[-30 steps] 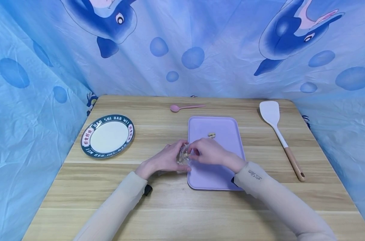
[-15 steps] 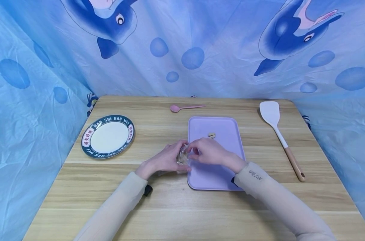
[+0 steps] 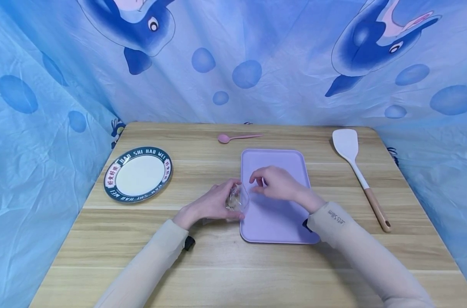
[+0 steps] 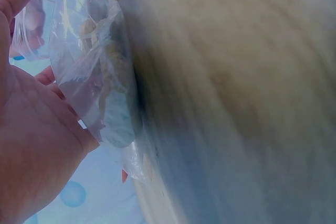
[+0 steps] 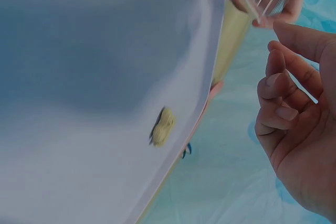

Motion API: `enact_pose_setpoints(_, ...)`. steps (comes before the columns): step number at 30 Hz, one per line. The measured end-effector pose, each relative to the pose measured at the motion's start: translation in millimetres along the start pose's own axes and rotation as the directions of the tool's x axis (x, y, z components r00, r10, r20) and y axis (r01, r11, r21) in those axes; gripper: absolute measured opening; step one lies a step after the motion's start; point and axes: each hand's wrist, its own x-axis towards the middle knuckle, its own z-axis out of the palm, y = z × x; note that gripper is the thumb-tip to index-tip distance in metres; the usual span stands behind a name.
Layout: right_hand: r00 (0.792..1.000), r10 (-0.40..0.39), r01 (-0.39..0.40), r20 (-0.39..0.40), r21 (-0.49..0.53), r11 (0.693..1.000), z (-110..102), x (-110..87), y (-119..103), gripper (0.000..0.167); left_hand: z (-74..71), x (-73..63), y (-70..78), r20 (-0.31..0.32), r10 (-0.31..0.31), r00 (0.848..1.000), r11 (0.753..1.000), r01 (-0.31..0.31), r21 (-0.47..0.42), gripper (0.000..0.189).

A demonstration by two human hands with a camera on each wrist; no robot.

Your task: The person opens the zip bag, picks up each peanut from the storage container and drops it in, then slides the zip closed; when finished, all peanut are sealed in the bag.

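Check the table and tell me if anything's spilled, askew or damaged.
Nothing stands out. The loose peanut lies inside the purple tray, and the plate, pink spoon and spatula rest on the table without visible damage.

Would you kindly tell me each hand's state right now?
Left hand: closed, holding the plastic bag.
Right hand: open, loosely curled, holding nothing visible.

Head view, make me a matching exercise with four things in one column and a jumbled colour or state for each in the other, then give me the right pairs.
1. Dinner plate
2. Spoon
3. Spatula
4. Plastic bag

A. Pink all over
B. Held in the left hand
C. White centre, dark lettered rim
D. White head, brown handle

Right pairs: 1-C, 2-A, 3-D, 4-B
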Motion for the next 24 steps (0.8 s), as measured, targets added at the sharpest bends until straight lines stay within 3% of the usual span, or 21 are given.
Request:
enact_pose_setpoints(13, 0.994, 0.068, -0.067, -0.086, 0.019, 0.998, -12, -4.6, 29, 0.019, -0.1, -0.4, -0.3, 0.01, -0.026, 1.0, 1.0, 0.026, 0.009, 0.099)
enact_pose_setpoints(24, 0.987, 0.079, -0.068, -0.14, 0.078, 0.995, -6, -7.9, 70, 0.014, 0.3, -0.7, -1.0, 0.01, -0.029, 1.0, 0.999, 0.029, 0.013, 0.098)
